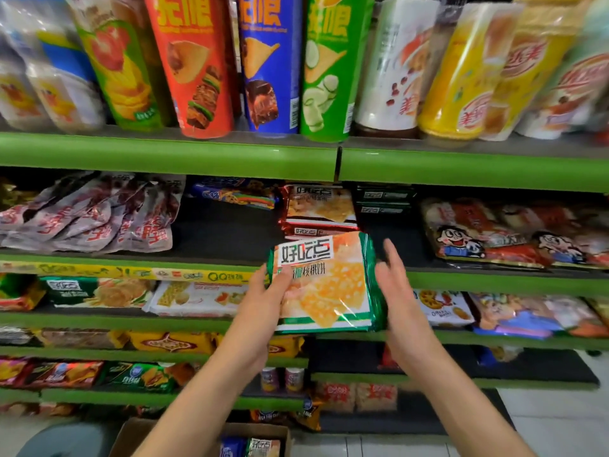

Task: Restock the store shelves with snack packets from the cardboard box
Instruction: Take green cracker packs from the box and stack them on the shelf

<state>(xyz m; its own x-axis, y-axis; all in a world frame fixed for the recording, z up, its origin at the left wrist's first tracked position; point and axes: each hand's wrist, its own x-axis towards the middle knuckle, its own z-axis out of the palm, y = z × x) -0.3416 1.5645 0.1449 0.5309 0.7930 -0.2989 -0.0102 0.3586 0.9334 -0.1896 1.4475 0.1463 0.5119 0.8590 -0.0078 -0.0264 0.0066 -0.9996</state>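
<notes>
Fingers of the left hand curled round the left edge of a green-bordered biscuit packet, the thumb lying across its printed front, so that hand gripped it firmly. On the other side the right hand lay flat against the packet's right edge with its fingers straight and spread, the forefinger pointing up and away from the wrapper; it pressed rather than clasped. Between the two hands the packet was tilted, its top end toward the shelves and held in the air in front of a green shelf edge. Just beyond the fingertips, on the dark shelf behind, stood a short stack of red-edged biscuit packets of the same brand, and to the right of the right fingers, further back, lay dark green packets. Well to the right of that hand sat red bags with a cartoon face; well to the left of the left fingers lay a heap of silvery pouches. Above both hands a higher shelf carried upright crisp tubes in green, red and blue, then bundled drink cups. Below the forearms, at the bottom of the view, an open cardboard box stood on the floor; in it showed a blue packet and beside that another biscuit packet, though the rest of its contents were hidden by the arms and the frame's edge.
</notes>
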